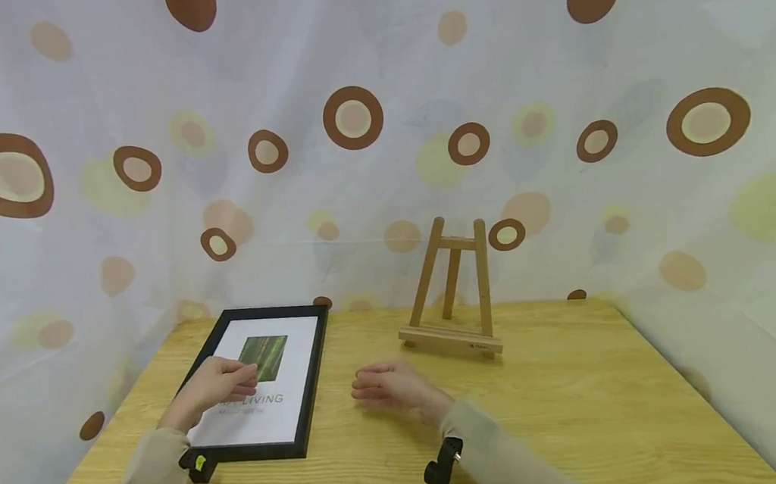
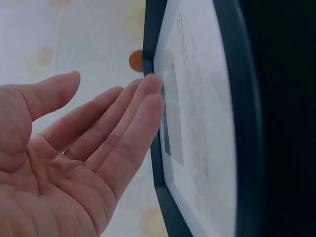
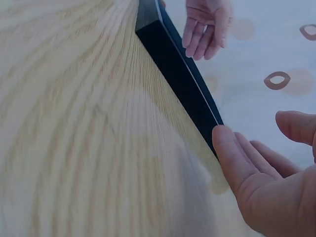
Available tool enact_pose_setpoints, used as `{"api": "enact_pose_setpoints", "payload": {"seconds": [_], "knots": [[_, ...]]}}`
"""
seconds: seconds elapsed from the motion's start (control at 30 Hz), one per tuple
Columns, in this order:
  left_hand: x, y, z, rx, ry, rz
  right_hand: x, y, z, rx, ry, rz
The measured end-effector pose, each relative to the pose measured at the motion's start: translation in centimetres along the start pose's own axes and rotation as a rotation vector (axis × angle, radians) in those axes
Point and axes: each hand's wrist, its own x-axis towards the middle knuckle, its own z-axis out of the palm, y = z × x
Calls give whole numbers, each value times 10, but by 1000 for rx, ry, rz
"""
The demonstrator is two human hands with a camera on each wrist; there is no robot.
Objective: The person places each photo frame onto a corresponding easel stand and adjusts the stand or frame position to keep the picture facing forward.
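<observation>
A black picture frame (image 1: 312, 381) lies flat on the left part of the table, its white sheet bearing a green picture and printed letters. Over the sheet hovers my left hand (image 1: 216, 385), fingers relaxed and nothing in them; the left wrist view shows its palm (image 2: 64, 182) beside the frame's face. My right hand (image 1: 400, 391) is above the wood to the right of the frame, holding nothing. In the right wrist view its fingers (image 3: 242, 158) are loosely bent, and the frame's black side edge (image 3: 182, 79) appears beyond them. Both hands look apart from the frame.
A small wooden easel (image 1: 483, 280) stands upright at the back, right of the middle. The light wooden table (image 1: 579, 409) meets a white curtain (image 1: 386, 44) with brown and yellow spots behind and on both sides. Black wrist devices (image 1: 440, 469) are strapped over the sleeves.
</observation>
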Motion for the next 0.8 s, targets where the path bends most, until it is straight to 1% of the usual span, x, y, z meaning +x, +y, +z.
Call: {"api": "enact_pose_setpoints", "payload": {"seconds": [0.03, 0.2, 0.3, 0.4, 0.5, 0.63, 0.7, 0.8], "knots": [[0, -3, -3, -11, 2, -19, 1, 2, 1, 35, -5, 14], [-2, -15, -20, -70, -7, -71, 6, 11, 7, 191, -54, 85], [-5, -22, -33, -134, -20, -101, 9, 13, 14, 248, -90, 125], [-8, -31, -48, -211, -40, -110, 11, 15, 21, 300, -119, 176], [-13, -42, -61, -285, -47, -120, 13, 18, 26, 331, -138, 220], [-20, -58, -75, -352, -61, -132, 14, 23, 31, 328, -148, 247], [-24, -66, -82, -387, -76, -114, 15, 24, 33, 323, -150, 250], [-28, -76, -90, -440, -109, -66, 18, 24, 35, 316, -150, 247]]}}
